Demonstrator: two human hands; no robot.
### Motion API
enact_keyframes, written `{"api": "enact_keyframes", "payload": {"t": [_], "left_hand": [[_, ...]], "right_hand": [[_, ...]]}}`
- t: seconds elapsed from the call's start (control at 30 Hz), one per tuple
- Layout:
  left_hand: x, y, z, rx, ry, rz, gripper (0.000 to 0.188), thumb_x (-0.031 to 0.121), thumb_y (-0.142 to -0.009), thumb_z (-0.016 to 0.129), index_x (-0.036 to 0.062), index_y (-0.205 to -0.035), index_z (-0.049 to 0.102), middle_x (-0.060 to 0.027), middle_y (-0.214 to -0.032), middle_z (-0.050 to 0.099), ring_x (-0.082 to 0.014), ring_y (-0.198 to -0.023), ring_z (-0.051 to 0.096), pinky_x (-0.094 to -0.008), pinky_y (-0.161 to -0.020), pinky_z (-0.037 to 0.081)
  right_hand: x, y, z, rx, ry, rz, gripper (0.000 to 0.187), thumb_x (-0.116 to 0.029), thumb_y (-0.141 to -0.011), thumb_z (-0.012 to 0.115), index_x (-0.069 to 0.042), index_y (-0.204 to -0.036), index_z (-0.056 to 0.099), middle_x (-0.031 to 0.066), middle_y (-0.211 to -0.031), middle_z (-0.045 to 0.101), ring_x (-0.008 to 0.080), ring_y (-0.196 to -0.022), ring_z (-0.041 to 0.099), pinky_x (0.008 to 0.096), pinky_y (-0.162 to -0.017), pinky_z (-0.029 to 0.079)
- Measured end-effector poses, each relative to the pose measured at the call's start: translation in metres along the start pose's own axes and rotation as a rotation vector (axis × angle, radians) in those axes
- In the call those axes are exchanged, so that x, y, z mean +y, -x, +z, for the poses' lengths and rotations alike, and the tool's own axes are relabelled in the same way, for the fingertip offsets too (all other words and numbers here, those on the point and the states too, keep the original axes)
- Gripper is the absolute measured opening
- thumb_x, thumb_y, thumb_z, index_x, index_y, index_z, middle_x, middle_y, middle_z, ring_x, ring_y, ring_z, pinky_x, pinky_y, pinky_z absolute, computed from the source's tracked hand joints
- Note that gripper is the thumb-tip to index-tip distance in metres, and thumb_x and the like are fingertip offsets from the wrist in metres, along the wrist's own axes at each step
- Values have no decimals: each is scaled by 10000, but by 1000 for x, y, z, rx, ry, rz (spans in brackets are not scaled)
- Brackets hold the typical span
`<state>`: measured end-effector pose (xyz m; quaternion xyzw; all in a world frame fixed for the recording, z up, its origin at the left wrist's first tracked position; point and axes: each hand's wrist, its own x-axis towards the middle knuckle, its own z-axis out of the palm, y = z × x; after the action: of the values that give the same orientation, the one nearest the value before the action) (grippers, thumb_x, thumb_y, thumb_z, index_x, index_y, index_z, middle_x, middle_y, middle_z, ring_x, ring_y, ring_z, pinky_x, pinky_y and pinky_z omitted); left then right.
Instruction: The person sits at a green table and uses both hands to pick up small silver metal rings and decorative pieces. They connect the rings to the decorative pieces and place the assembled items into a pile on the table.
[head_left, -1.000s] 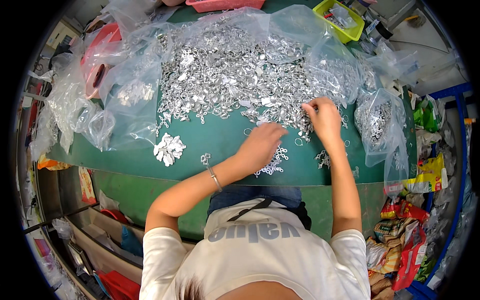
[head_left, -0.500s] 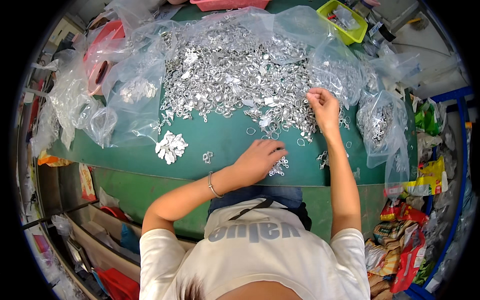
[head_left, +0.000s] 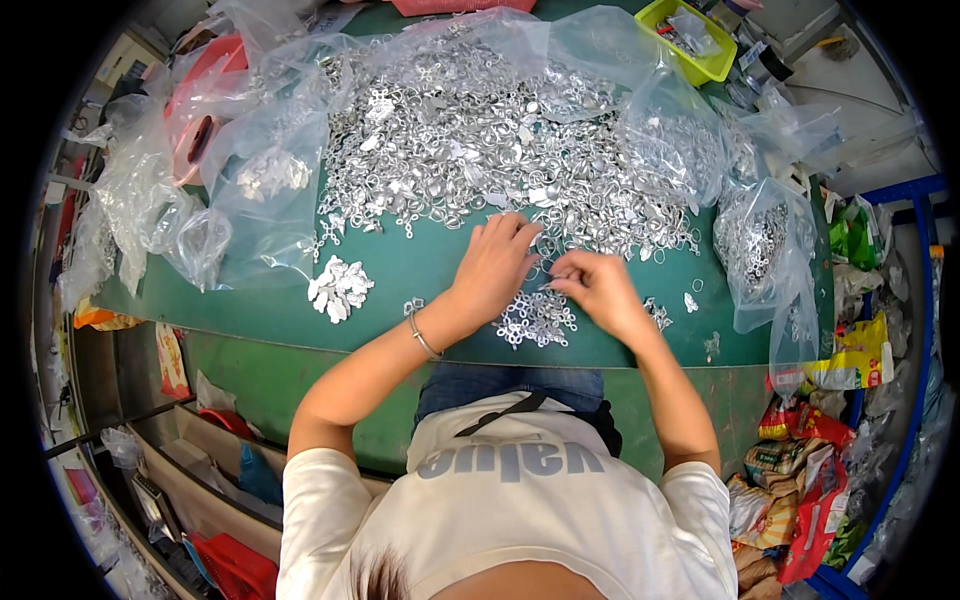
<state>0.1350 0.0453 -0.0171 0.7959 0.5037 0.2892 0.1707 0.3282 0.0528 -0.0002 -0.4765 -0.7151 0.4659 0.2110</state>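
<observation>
A broad heap of small silver metal pieces (head_left: 450, 150), rings, links and flat shapes mixed, covers the middle of the green table (head_left: 420, 270). My left hand (head_left: 492, 268), a bangle at its wrist, lies palm down at the heap's near edge, fingers a little apart over loose pieces. Just right of it, my right hand (head_left: 605, 292) has thumb and fingers pinched together at a small silver metal piece, partly hidden. Below both hands is a small pile of silver linked pieces (head_left: 537, 318). Further left sits a separate pile of flat whitish pieces (head_left: 340, 288).
Clear plastic bags (head_left: 265, 200) lie at the left; another bag of metal pieces (head_left: 760, 245) rests at the right. A yellow-green basket (head_left: 690, 40) and a pink basket (head_left: 460, 5) stand at the back. Colourful packages (head_left: 800, 450) fill the blue rack on the right.
My right hand has come from the heap's right side down to the middle, beside my left hand. My left hand has moved up to the heap's edge, uncovering the small linked-piece pile.
</observation>
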Motion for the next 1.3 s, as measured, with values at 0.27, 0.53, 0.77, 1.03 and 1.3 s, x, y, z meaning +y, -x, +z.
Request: {"api": "enact_keyframes", "payload": {"t": [0.27,0.53,0.77,1.03,1.3], "left_hand": [[0,-10,14,-16,-92,32,336,116,-758,703,90,-1071,583,-74,-1031,523,-264,-969,501,-389,-796,368],[-41,-29,-6,308,-226,-42,138,76,-786,654,82,-920,623,-56,-938,548,-252,-897,510,-383,-761,364],[-48,-38,-13,237,-184,-83,213,68,-804,647,72,-1016,624,-78,-1068,568,-275,-1011,520,-394,-841,382],[-70,-72,-30,85,-414,104,496,171,-802,665,145,-1269,501,-87,-1283,508,-303,-1214,446,-522,-1022,324],[-107,-58,-62,234,-458,5,169,48,-775,626,86,-939,629,-75,-1025,563,-285,-995,531,-440,-860,421]], "right_hand": [[-14,-38,-32,432,431,-274,287,-98,-784,703,-54,-1060,637,126,-1035,614,252,-922,587,330,-794,458],[28,-87,-39,412,604,-506,229,-172,-782,693,-68,-980,641,79,-1010,623,285,-1007,543,421,-889,406],[13,-98,-64,597,649,-250,113,-50,-780,647,-29,-890,633,150,-927,626,352,-865,594,442,-747,473],[-10,-125,-30,215,590,-365,297,-155,-756,721,-92,-1039,657,99,-1106,606,306,-1122,516,425,-955,394],[-7,-127,-46,407,827,-244,143,-161,-739,719,-67,-819,647,79,-928,593,278,-967,541,408,-826,403]]}}
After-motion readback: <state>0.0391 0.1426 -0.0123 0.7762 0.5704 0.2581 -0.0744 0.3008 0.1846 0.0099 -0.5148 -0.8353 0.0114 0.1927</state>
